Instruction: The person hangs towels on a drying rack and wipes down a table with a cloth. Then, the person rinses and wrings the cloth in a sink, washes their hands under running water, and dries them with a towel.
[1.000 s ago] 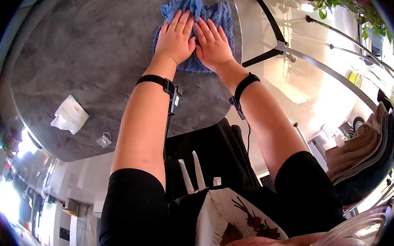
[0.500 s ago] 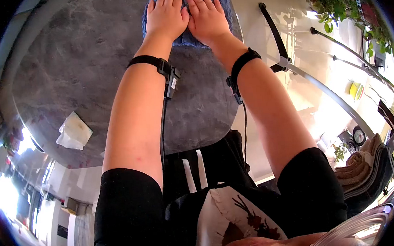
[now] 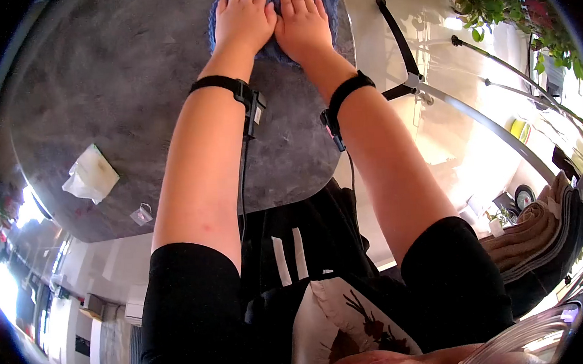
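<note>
While both hands lie flat on the blue cloth (image 3: 272,52) at the top middle of the frame, their fingers are straight and slightly spread. The left hand (image 3: 241,21) and the right hand (image 3: 303,26) rest side by side, thumbs close together, palms down, gripping nothing. Under them the cloth lies on the grey surface (image 3: 118,79), cut off by the frame's upper edge. Each forearm wears a black band, left (image 3: 215,82) and right (image 3: 347,92). At the lower left of the surface sit a white packet (image 3: 93,175) and, near it, a small tag (image 3: 141,215).
</note>
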Motion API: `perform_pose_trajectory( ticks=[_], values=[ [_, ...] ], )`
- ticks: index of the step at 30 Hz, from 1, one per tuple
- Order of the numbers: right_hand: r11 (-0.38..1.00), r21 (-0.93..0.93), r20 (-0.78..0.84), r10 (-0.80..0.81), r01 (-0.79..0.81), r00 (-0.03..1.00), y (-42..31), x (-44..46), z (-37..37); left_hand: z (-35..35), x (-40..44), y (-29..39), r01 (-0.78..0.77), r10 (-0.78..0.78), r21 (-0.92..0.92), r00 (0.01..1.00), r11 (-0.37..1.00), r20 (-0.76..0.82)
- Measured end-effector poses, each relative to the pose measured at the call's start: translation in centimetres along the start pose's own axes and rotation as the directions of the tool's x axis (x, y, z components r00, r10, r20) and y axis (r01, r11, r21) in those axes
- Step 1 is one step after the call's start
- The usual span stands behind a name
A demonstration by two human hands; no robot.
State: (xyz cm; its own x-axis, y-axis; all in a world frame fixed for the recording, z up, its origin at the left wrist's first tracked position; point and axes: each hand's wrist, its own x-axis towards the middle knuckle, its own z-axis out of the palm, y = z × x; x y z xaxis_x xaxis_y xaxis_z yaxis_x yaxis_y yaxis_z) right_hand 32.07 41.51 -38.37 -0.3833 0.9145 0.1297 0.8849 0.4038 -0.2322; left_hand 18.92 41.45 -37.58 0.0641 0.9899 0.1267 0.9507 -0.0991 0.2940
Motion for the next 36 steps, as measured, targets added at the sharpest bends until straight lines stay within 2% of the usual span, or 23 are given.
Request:
perform_pose_trajectory(
  ticks=[3,7,10,11,15,25,28,30,34,36],
  values=[
    [0.999,0.049,0.026,0.021,-0.022,0.999,-0.6,-1.7,-0.4,-0.8,-1.8,0.6,0.007,-0.007,-0.024,1.0,1.0,0.007],
    [0.999,-0.013,0.049,0.049,-0.049,0.998,-0.9,-4.3,0.2,-0.4,-3.9,1.0,0.012,-0.011,-0.073,1.0,0.997,0.023],
    [0.997,-0.034,0.107,0.07,-0.066,0.992,-1.4,-5.9,-0.1,0.8,-5.9,1.1,-0.026,0.027,0.059,1.0,0.998,-0.014],
    [0.997,-0.025,0.122,0.076,-0.074,0.99,-1.6,-6.4,-0.3,1.0,-6.6,1.1,-0.018,0.018,0.006,1.0,1.0,-0.011],
    [0.998,0.002,0.156,0.068,-0.07,0.985,-2.6,-9.5,-1.3,0.3,-9.5,1.8,-0.038,0.037,0.004,0.999,0.999,0.034],
    [0.988,-0.026,0.316,0.15,-0.149,0.937,-6.7,-22.0,-3.0,-2.2,-21.1,4.5,-0.087,0.101,-0.059,0.945,0.994,0.31],
    [0.991,-0.048,0.411,0.132,-0.123,0.902,-8.0,-27.3,-3.7,-3.1,-25.8,5.5,-0.088,0.125,-0.115,0.919,0.989,0.374],
    [0.995,-0.036,0.417,0.097,-0.09,0.904,-8.5,-30.5,-3.6,-3.5,-28.9,6.0,-0.059,0.11,-0.123,0.877,0.991,0.468],
    [0.999,-0.026,0.477,0.048,-0.041,0.878,-8.6,-31.8,-4.5,-3.9,-31.0,6.4,-0.08,0.115,-0.092,0.867,0.993,0.484],
    [0.999,0.034,0.489,-0.044,0.031,0.871,-7.2,-31.3,-4.9,-3.7,-31.0,6.4,-0.069,0.119,-0.119,0.868,0.99,0.482]
  ],
)
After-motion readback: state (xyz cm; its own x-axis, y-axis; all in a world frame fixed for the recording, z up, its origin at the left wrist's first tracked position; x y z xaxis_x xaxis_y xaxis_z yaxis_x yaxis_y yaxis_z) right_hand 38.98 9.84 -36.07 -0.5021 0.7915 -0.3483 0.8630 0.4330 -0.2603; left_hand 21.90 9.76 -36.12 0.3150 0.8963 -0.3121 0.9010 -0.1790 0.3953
